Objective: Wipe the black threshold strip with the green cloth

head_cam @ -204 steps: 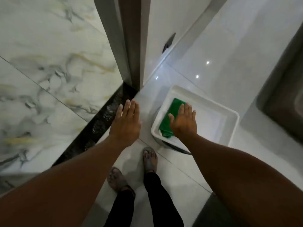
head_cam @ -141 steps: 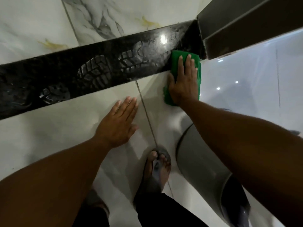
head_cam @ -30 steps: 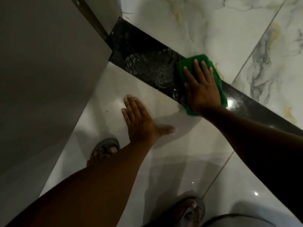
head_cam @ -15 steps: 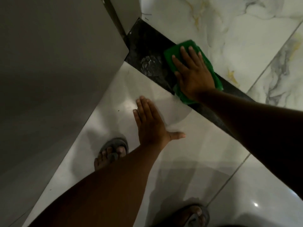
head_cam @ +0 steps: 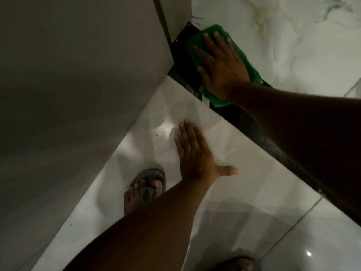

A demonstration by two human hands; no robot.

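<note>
Green cloth (head_cam: 248,61) lies flat on the black strip (head_cam: 259,137), at its far end beside the door frame (head_cam: 166,26). Right hand (head_cam: 220,63) presses it palm-down, fingers spread, not pinching. Left hand (head_cam: 193,153) is flat on the white tile (head_cam: 244,192), holding nothing. Cloth looks soft, light, likely damp; best driven by flat palm pressure at its middle, or it may bunch up.

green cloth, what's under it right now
The green cloth lies on the black threshold strip near the wall corner, pressed flat by the right hand. Whether dirt remains beneath it is hidden.
</note>
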